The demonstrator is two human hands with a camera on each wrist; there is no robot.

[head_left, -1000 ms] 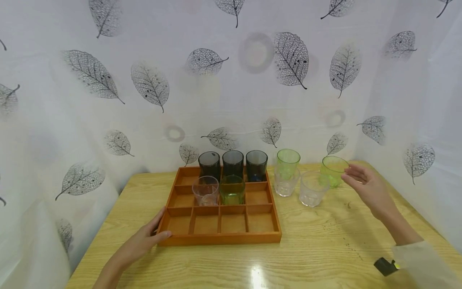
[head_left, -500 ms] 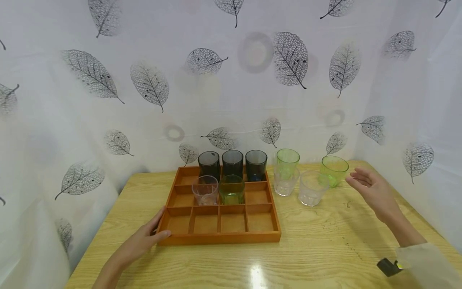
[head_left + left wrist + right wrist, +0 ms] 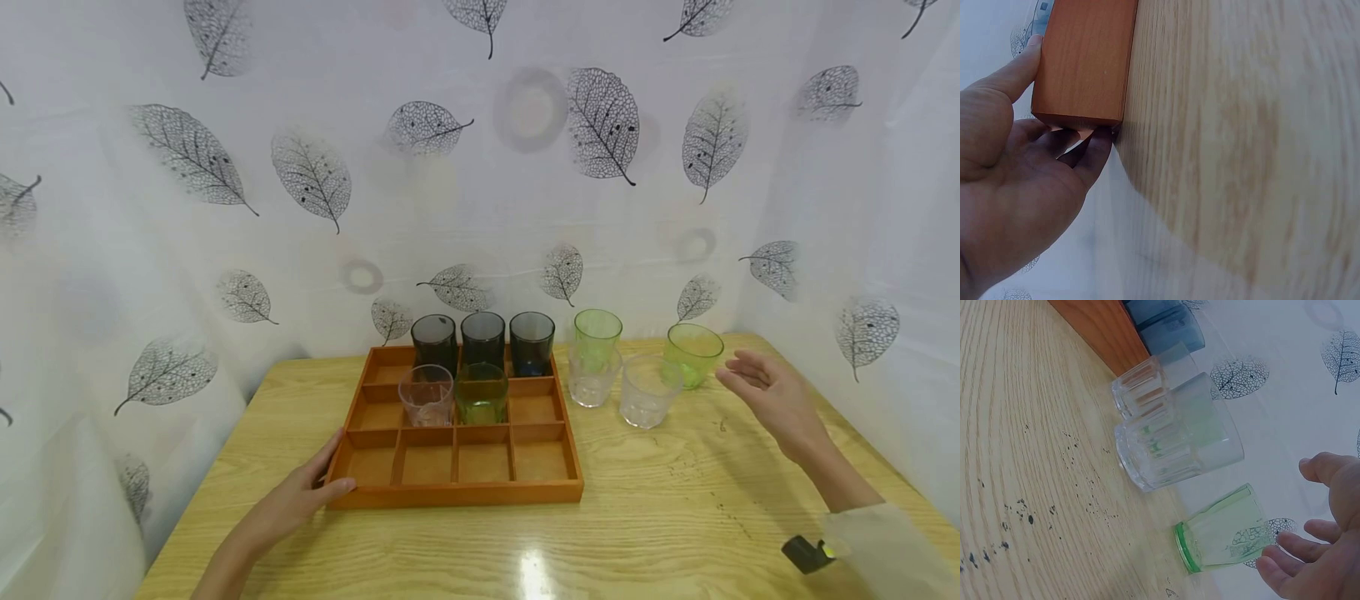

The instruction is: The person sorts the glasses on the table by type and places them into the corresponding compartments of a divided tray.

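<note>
A brown wooden compartment tray [image 3: 455, 495] stands on the table. At its near left corner my left hand [image 3: 292, 500] holds it; in the left wrist view the thumb lies on one face of the tray and the fingers bend against its end. My right hand [image 3: 776, 406] is in the air, fingers loosely bent, with nothing in it. Just to its left stands a light green glass [image 3: 693, 357], apart from the fingers in the right wrist view. Two clear glasses [image 3: 647, 400] and another green glass [image 3: 597, 333] stand between that one and the tray.
Three dark grey glasses [image 3: 483, 340] stand in the tray's back row. A clear, pinkish-looking glass [image 3: 427, 400] and a green glass [image 3: 482, 398] sit in the middle row. Behind the table [image 3: 420, 550] hangs a white leaf-print curtain [image 3: 450, 208].
My right hand has drawn back slightly to the right, away from the rim of the far green glass, and then stayed nearly still. My left hand and the tray have not moved.
</note>
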